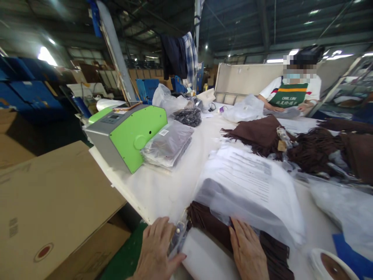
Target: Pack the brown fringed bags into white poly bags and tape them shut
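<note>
A dark brown fringed item point(208, 217), perhaps a bag, lies at the table's near edge, its far part under a clear printed plastic bag point(247, 175). My right hand point(249, 249) rests flat on the brown item, fingers stretched out near the plastic's edge. To its left, my left hand point(157, 249) has its fingers extended and thumb apart, beside a small clear-wrapped bundle point(180, 229) with metal bits. Between both hands sits a smooth white pad point(206, 254), overlapping the brown material. Whether it is inside the item, I cannot tell.
A green and grey machine point(136, 132) stands at left, beside stacked bagged goods point(171, 142). More brown fringed pieces point(259, 134) lie at right. A tape roll point(329, 266) is near right; a cardboard box point(55, 202) adjoins the table. Across it, a co-worker point(291, 93) handles plastic.
</note>
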Available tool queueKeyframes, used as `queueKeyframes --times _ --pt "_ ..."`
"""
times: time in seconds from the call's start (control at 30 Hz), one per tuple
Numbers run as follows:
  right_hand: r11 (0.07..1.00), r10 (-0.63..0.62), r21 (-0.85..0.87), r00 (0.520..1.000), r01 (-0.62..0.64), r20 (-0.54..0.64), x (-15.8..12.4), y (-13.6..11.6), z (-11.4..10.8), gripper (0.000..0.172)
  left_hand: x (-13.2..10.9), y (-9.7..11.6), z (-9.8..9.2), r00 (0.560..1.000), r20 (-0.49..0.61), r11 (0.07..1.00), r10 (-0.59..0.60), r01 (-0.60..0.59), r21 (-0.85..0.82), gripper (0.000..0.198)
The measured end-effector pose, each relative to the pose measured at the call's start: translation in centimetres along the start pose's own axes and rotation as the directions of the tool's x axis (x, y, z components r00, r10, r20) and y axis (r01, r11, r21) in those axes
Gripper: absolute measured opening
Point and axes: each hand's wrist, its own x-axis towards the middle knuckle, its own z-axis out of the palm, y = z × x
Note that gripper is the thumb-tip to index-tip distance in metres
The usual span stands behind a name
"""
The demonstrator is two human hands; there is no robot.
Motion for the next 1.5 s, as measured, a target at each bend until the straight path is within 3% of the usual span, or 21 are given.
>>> queueKeyframes --times 0.1,0.2,0.33,0.43,0.5,0.6,0.67,0.77,0.87,0.97,1.07,1.13,1.2,1.3,1.37,1.43,1.5 --pt "1.0 0.008 0.002 1.0 -0.008 -0.02 0.0 -0.1 0.0 0.038 0.4 1.7 -0.4 0.995 0.08 0.998 0.059 -0.058 -0.014 0.033" --pt "1.0 0.031 0.003 0.999 -0.031 -0.021 0.1 -0.2 -0.1 0.038 1.1 3.0 -0.5 0.993 0.119 0.999 0.024 -0.027 0.024 0.014" --pt "0.999 0.028 -0.014 1.0 -0.029 -0.014 0.3 -0.1 -0.3 0.039 2.7 5.6 0.0 0.969 0.233 0.996 -0.087 0.091 -0.008 0.014" --pt "0.994 -0.09 -0.06 0.996 0.089 -0.004 0.5 -0.2 -0.7 0.038 3.8 8.3 1.1 0.936 0.343 0.982 -0.074 0.129 -0.14 0.021" --pt "0.993 -0.068 -0.092 0.997 0.072 0.037 0.7 -0.6 -1.0 0.044 4.1 9.3 1.9 0.928 0.369 0.978 -0.044 0.116 -0.176 0.025" --pt "0.993 0.034 -0.118 0.996 -0.025 0.08 1.2 -1.6 -1.3 0.073 3.3 8.1 2.3 0.94 0.322 0.959 0.115 -0.021 -0.281 0.023" --pt "0.993 0.024 -0.115 0.996 -0.014 0.083 1.3 -2.3 -1.2 0.085 2.2 5.6 1.8 0.964 0.198 0.942 0.177 -0.107 -0.318 0.024" --pt "0.992 0.048 -0.119 0.995 -0.037 0.09 1.2 -3.0 -0.8 0.096 0.5 1.1 0.8 1.0 0.017 0.983 0.024 -0.02 -0.184 0.028" --pt "0.984 0.139 -0.135 0.972 -0.114 0.191 0.9 -3.3 -0.5 0.09 0.1 -1.6 0.3 0.978 0.053 0.975 -0.202 0.206 -0.083 0.03" --pt "0.981 0.168 -0.142 0.951 -0.134 0.261 0.7 -3.2 -0.4 0.085 0.5 -1.8 -0.1 0.943 0.126 0.944 -0.308 0.32 -0.082 0.022" --pt "0.981 0.165 -0.139 0.951 -0.131 0.263 0.5 -2.9 -0.2 0.085 1.0 -0.4 -0.6 0.96 0.128 0.958 -0.251 0.265 -0.109 0.018" --pt "0.983 0.153 -0.142 0.957 -0.12 0.248 0.4 -2.8 0.0 0.087 1.1 0.7 -1.0 0.953 0.221 0.964 -0.207 0.237 -0.121 0.019" --pt "0.984 0.136 -0.147 0.964 -0.104 0.228 0.2 -2.7 0.2 0.088 1.3 1.6 -1.3 0.915 0.335 0.952 -0.226 0.281 -0.124 0.023" --pt "0.986 0.11 -0.148 0.972 -0.08 0.208 -0.2 -2.5 0.6 0.088 2.2 2.7 -1.6 0.828 0.421 0.883 -0.37 0.455 -0.118 0.026" --pt "0.988 0.094 -0.144 0.973 -0.064 0.213 -0.4 -2.4 0.8 0.089 3.2 3.6 -1.3 0.747 0.488 0.781 -0.451 0.595 -0.19 0.018" --pt "0.989 0.088 -0.139 0.967 -0.055 0.24 -0.5 -2.1 0.8 0.088 4.0 4.9 -0.4 0.679 0.601 0.591 -0.422 0.709 -0.385 0.012" --pt "0.989 0.098 -0.133 0.951 -0.061 0.292 -0.6 -1.7 0.7 0.086 4.7 6.3 1.0 0.671 0.684 0.305 -0.286 0.74 -0.599 0.015"
